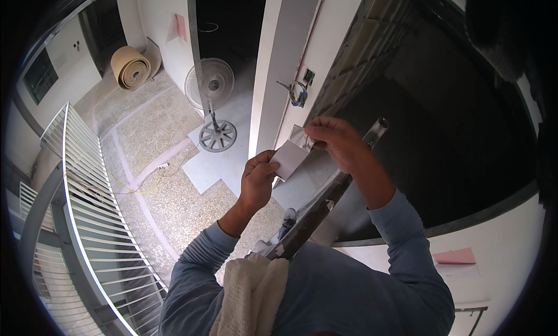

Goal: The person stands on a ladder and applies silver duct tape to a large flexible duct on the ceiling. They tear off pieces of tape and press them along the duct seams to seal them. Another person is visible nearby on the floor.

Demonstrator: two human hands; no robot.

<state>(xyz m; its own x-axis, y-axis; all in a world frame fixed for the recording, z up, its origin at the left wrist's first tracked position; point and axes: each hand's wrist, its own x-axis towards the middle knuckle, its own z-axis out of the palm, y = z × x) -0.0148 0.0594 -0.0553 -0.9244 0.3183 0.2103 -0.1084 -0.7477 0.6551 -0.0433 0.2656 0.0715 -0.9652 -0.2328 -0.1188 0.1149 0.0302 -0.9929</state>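
A small flat pale box point(290, 160) is held in front of my chest, its upper end showing a crinkled silvery wrap point(300, 138). My left hand point(257, 179) grips the box along its left side, thumb on the front and fingers behind. At the top end my right hand point(338, 139) is closed in a pinch on the silvery wrap. Its fingertips hide part of that end, so what lies inside the box cannot be made out. Below both hands a long, worn dark bar point(317, 211) slants from my waist up to the right.
Wires point(298, 95) stick out of a wall box ahead. A round pedestal fan point(218, 135) stands beyond my left hand. White railing point(87, 202) runs along the left, and a rolled tan mat point(133, 68) lies far back. A cream towel point(253, 295) hangs on me.
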